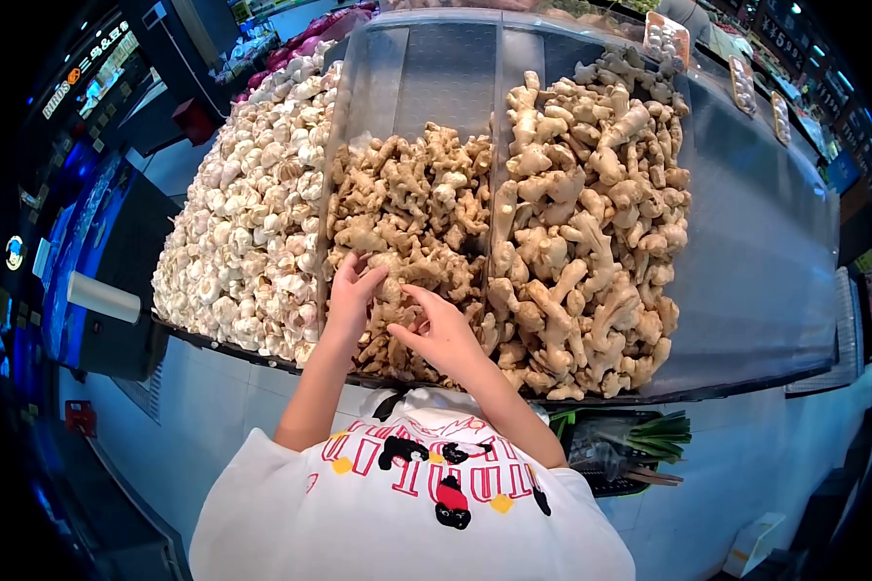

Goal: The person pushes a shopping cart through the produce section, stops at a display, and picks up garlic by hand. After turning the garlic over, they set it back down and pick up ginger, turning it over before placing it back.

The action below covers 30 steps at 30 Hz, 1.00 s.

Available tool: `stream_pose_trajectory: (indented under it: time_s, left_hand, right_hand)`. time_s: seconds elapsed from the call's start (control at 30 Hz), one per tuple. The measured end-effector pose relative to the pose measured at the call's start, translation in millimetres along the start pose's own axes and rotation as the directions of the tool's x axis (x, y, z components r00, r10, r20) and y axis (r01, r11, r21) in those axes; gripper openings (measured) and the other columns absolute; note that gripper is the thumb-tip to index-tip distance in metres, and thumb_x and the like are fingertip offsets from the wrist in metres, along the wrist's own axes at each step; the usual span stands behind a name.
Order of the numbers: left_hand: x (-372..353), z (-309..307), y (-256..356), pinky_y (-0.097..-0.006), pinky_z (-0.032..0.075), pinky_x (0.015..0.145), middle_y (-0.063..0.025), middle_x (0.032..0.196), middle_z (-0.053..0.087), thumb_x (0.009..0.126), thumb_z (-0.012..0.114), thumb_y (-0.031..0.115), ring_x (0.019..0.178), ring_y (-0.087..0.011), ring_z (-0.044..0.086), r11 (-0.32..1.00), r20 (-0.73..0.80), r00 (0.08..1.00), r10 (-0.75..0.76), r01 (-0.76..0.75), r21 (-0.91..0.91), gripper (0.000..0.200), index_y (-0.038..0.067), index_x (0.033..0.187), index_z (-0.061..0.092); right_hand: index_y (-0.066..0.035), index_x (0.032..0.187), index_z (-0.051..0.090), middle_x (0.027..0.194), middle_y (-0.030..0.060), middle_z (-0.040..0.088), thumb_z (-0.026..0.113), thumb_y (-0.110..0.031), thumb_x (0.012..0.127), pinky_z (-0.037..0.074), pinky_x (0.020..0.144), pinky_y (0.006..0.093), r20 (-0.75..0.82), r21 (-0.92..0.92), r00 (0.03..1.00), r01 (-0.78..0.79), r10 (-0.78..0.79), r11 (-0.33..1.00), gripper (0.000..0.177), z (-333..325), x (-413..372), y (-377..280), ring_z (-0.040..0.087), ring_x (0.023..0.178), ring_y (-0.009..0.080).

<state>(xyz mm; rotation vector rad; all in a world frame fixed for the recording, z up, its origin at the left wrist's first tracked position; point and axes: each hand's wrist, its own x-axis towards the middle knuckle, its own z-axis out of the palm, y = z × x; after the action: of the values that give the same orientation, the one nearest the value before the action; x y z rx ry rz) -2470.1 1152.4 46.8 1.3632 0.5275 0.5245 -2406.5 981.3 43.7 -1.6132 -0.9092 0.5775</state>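
Note:
Both of my hands are over the middle section of a sloped display, at the lower part of a heap of small ginger [407, 198]. My left hand [355, 289] touches a ginger piece [389, 300] near its fingertips, thumb and fingers bent around its left side. My right hand [436, 327] is on the other side of that piece, with its thumb and fingers apart. Whether either hand bears any weight of the ginger cannot be seen. White garlic bulbs [252, 213] fill the left section. Larger ginger roots [591, 232] are piled in the right section.
Clear dividers [499, 145] stand between the sections. A dark rim [233, 351] runs along the display's front edge. Below it at the right is a dark crate [591, 455] with green leeks [661, 436]. A paper roll [104, 296] is at the left.

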Motion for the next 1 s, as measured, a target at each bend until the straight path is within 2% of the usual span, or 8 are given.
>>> stream_pose_trajectory:
  time_s: [0.37, 0.5, 0.6, 0.7, 0.77, 0.83, 0.9, 1.0]
  left_hand:
    - [101.2, -34.6, 26.8, -0.0287, 0.05, 0.074, -0.0093, 0.106, 0.059, 0.082, 0.07, 0.008, 0.088, -0.0157, 0.059, 0.872, -0.077, 0.956, 0.283, -0.223, 0.435, 0.053, 0.0, 0.127, 0.043]
    - [109.5, -28.0, 23.6, -0.0312, 0.05, 0.076, -0.0133, 0.116, 0.053, 0.085, 0.065, 0.009, 0.091, -0.0188, 0.06, 0.61, -0.087, 0.918, 0.386, -0.184, 0.77, 0.047, 0.001, 0.126, 0.044]
    - [105.6, -36.1, 14.7, -0.0406, 0.046, 0.09, -0.0153, 0.118, 0.049, 0.085, 0.063, 0.011, 0.106, -0.0313, 0.054, 0.222, 0.052, 0.787, 0.615, -0.237, 0.946, 0.038, 0.0, 0.119, 0.05]
    - [94.9, -31.4, 15.7, -0.0411, 0.045, 0.093, -0.0161, 0.122, 0.049, 0.085, 0.061, 0.009, 0.112, -0.0329, 0.052, 0.242, 0.044, 0.853, 0.52, -0.197, 0.95, 0.031, 0.001, 0.114, 0.054]
    - [87.4, -26.9, 9.7, -0.0417, 0.042, 0.098, -0.0181, 0.128, 0.047, 0.085, 0.06, 0.007, 0.118, -0.035, 0.048, 0.066, 0.223, 0.781, 0.584, -0.319, 0.945, 0.027, 0.001, 0.112, 0.056]
    - [63.8, -9.1, -3.3, -0.0469, 0.035, 0.106, -0.0201, 0.137, 0.041, 0.085, 0.058, 0.004, 0.129, -0.0398, 0.039, 0.033, 0.257, 0.766, 0.589, -0.341, 0.94, 0.03, 0.0, 0.115, 0.055]
    - [29.5, 16.6, -22.4, -0.0505, 0.03, 0.108, -0.0211, 0.139, 0.039, 0.084, 0.059, 0.004, 0.133, -0.0403, 0.035, 0.008, 0.369, 0.734, 0.57, -0.453, 0.891, 0.033, 0.0, 0.116, 0.055]
    - [-23.7, 43.4, -47.4, -0.0523, 0.028, 0.109, -0.0218, 0.139, 0.038, 0.078, 0.065, 0.004, 0.134, -0.0414, 0.032, 0.03, 0.605, 0.658, 0.448, -0.688, 0.726, 0.038, 0.001, 0.114, 0.055]
  right_hand:
    - [-0.004, 0.131, 0.051, 0.113, 0.0119, 0.061, 0.067, -0.023, 0.087, 0.05, 0.076, 0.0298, -0.024, 0.062, 0.996, 0.086, -0.085, 0.994, 0.05, -23.0, -7.3, -0.6, 0.06, 0.081, 0.016]
    - [-0.005, 0.13, 0.053, 0.109, 0.0109, 0.062, 0.067, -0.023, 0.087, 0.05, 0.076, 0.0294, -0.09, 0.099, 0.991, 0.109, -0.1, 0.989, 0.049, -31.1, -14.2, -1.0, 0.06, 0.081, 0.0158]
    - [-0.005, 0.128, 0.054, 0.108, 0.0102, 0.062, 0.068, -0.023, 0.087, 0.05, 0.075, 0.0293, -0.133, 0.095, 0.986, 0.116, -0.103, 0.989, 0.047, -42.6, -14.0, -0.4, 0.06, 0.081, 0.0155]
    - [-0.007, 0.126, 0.057, 0.107, 0.0086, 0.063, 0.068, -0.022, 0.087, 0.05, 0.074, 0.0284, -0.186, 0.065, 0.981, 0.062, -0.049, 0.996, 0.043, -56.6, -18.4, 3.1, 0.062, 0.084, 0.015]
    - [-0.005, 0.123, 0.058, 0.104, 0.0101, 0.062, 0.067, -0.021, 0.086, 0.051, 0.074, 0.0294, -0.27, 0.001, 0.959, 0.087, -0.084, 0.996, 0.041, -71.6, -19.8, 9.0, 0.062, 0.082, 0.0169]
    - [-0.001, 0.117, 0.06, 0.104, 0.0124, 0.063, 0.066, -0.019, 0.087, 0.052, 0.075, 0.0312, -0.353, -0.031, 0.93, 0.101, -0.105, 0.994, 0.035, -94.5, -21.7, 16.7, 0.063, 0.082, 0.0189]
    - [-0.002, 0.11, 0.066, 0.108, 0.0118, 0.064, 0.062, -0.013, 0.089, 0.053, 0.078, 0.0317, -0.493, -0.136, 0.854, 0.11, -0.164, 0.985, 0.024, -124.3, -24.6, 28.9, 0.065, 0.087, 0.0195]
    - [0.0, 0.109, 0.064, 0.112, 0.0148, 0.062, 0.064, -0.011, 0.087, 0.048, 0.093, 0.0371, -0.692, -0.514, 0.654, -0.151, -0.305, 0.844, 0.025, -168.8, -29.9, 46.7, 0.059, 0.105, 0.028]
